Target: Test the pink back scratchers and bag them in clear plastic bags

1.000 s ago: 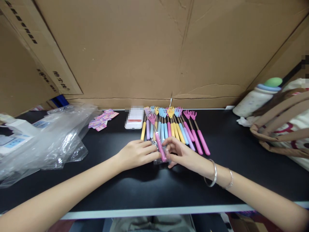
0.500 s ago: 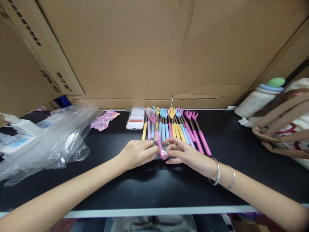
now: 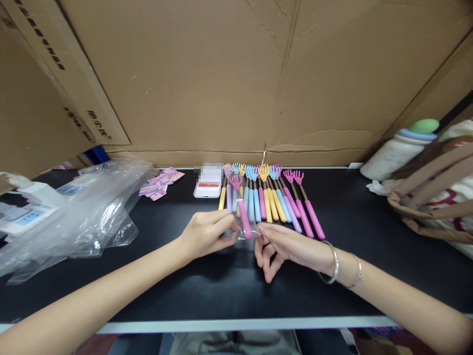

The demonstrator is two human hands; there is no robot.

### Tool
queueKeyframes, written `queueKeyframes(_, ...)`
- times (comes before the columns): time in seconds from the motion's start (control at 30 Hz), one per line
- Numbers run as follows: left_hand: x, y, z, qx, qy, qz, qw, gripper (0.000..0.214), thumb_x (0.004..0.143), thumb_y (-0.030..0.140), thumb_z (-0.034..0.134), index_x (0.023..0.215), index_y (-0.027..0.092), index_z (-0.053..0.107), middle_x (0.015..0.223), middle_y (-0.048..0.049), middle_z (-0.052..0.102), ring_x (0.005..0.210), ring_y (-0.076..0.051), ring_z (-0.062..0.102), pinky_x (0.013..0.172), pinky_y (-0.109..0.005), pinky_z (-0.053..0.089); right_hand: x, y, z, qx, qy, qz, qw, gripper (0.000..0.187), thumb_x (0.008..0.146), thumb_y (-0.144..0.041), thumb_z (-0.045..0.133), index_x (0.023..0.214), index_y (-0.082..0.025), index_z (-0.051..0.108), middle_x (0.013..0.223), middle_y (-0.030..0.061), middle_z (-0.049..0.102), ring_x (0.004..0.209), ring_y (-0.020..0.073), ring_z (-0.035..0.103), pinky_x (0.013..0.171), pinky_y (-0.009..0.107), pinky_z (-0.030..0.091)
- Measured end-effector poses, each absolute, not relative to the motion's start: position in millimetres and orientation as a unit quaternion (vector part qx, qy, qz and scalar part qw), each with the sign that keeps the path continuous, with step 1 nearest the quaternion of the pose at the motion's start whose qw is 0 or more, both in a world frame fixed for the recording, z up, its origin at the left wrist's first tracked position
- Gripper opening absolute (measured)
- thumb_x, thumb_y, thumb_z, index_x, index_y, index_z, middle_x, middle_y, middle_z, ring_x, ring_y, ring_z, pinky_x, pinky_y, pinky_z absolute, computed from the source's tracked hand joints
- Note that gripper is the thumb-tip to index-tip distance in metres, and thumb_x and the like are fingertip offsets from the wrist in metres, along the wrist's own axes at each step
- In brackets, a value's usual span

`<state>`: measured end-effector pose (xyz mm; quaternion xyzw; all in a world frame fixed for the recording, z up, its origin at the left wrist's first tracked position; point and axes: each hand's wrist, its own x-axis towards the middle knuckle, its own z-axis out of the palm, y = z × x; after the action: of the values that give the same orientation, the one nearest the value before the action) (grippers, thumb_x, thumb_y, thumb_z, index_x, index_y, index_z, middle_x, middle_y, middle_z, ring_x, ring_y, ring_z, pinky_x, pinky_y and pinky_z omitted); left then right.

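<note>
A row of several pastel back scratchers [image 3: 273, 197] with claw heads lies on the black table [image 3: 221, 286] near the cardboard wall. One pink scratcher [image 3: 242, 212] sits in a clear plastic sleeve [image 3: 244, 236] in front of the row. My left hand [image 3: 207, 234] pinches the left edge of the sleeve's open end. My right hand [image 3: 281, 249] pinches the right edge with thumb and forefinger, its other fingers spread downward.
A heap of clear plastic bags [image 3: 74, 212] and white boxes [image 3: 22, 212] lies at the left. Pink cards [image 3: 160, 185] and a white phone [image 3: 208, 186] lie near the back. A bottle [image 3: 399, 150] and a brown-strapped bag [image 3: 436, 192] stand at the right.
Both hands have pulled the sleeve's end slightly toward me and apart. My right hand's lower fingers have spread out and dropped toward the table.
</note>
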<state>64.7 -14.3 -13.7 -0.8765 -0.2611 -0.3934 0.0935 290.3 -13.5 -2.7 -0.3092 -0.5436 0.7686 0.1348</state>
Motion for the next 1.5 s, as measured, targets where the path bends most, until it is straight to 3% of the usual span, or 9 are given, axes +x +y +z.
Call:
queueKeyframes(0.13, 65.6, -14.6, -14.1, -0.867, -0.268, -0.411, 0.085, 0.009, 0.083, 0.015, 0.052, 0.074, 0.017, 0.052, 0.065, 0.0031, 0.061, 0.057, -0.007, 0.057, 0.055, -0.014, 0.043, 290.7, -14.8, 2.1, -0.275, -0.555, 0.782, 0.068, 0.051, 0.087, -0.066, 0.033, 0.072, -0.017, 0.041, 0.068, 0.0044, 0.065, 0.054, 0.0139, 0.065, 0.055, 0.028, 0.053)
queueKeyframes(0.33, 67.8, -15.2, -13.9, -0.89, -0.23, -0.353, 0.177, 0.02, 0.09, 0.019, 0.045, 0.072, 0.017, 0.054, 0.063, 0.0024, 0.058, 0.055, -0.007, 0.055, 0.052, -0.017, 0.04, 287.3, -17.7, 4.1, -0.319, -0.564, 0.756, 0.093, 0.066, 0.079, -0.077, 0.03, 0.077, -0.015, 0.051, 0.066, 0.004, 0.062, 0.052, 0.0137, 0.063, 0.056, 0.029, 0.053)
queueKeyframes(0.43, 68.5, -14.6, -13.5, -0.903, -0.198, -0.319, 0.207, 0.022, 0.092, 0.019, 0.041, 0.074, 0.018, 0.054, 0.061, 0.0023, 0.057, 0.055, -0.008, 0.053, 0.051, -0.019, 0.036, 285.5, -20.2, 4.8, -0.353, -0.575, 0.731, 0.107, 0.061, 0.078, -0.075, 0.037, 0.073, -0.015, 0.048, 0.061, 0.0025, 0.061, 0.05, 0.0131, 0.062, 0.055, 0.029, 0.054)
queueKeyframes(0.67, 69.6, -14.6, -13.8, -0.914, -0.15, -0.305, 0.22, 0.018, 0.091, 0.02, 0.047, 0.077, 0.017, 0.057, 0.061, 0.0024, 0.056, 0.055, -0.01, 0.048, 0.049, -0.022, 0.032, 283.9, -21.1, 4.7, -0.4, -0.592, 0.692, 0.099, 0.046, 0.079, -0.062, 0.052, 0.085, -0.017, 0.046, 0.06, -0.0013, 0.06, 0.046, 0.0121, 0.062, 0.049, 0.024, 0.052)
queueKeyframes(0.97, 68.9, -14.9, -13.5, -0.919, -0.141, -0.3, 0.216, 0.012, 0.09, 0.016, 0.051, 0.084, 0.019, 0.061, 0.067, 0.0023, 0.062, 0.061, -0.009, 0.054, 0.053, -0.02, 0.036, 281.2, -20.9, 2.9, -0.367, -0.617, 0.684, 0.132, 0.046, 0.075, -0.058, 0.06, 0.09, -0.015, 0.051, 0.094, 0.0053, 0.061, 0.052, 0.009, 0.065, 0.053, 0.022, 0.053)
queueKeyframes(1.2, 66.1, -14.5, -8.8, -0.914, -0.138, -0.312, 0.219, 0.009, 0.089, 0.017, 0.053, 0.085, 0.02, 0.06, 0.073, 0.0024, 0.066, 0.065, -0.009, 0.058, 0.057, -0.019, 0.041, 281.6, -16.1, -3.3, -0.377, -0.634, 0.649, 0.185, 0.04, 0.071, -0.052, 0.067, 0.073, -0.015, 0.05, 0.063, -0.0024, 0.06, 0.057, 0.0126, 0.066, 0.06, 0.025, 0.055)
queueKeyframes(1.5, 64.8, -11.8, -7.3, -0.905, -0.121, -0.327, 0.244, 0.006, 0.087, 0.018, 0.057, 0.087, 0.019, 0.063, 0.08, 0.0014, 0.071, 0.073, -0.01, 0.064, 0.064, -0.018, 0.048, 281.9, -12.2, -9.9, -0.365, -0.618, 0.644, 0.266, 0.037, 0.067, -0.039, 0.075, 0.076, -0.018, 0.046, 0.071, -0.0022, 0.064, 0.067, 0.013, 0.068, 0.065, 0.025, 0.054)
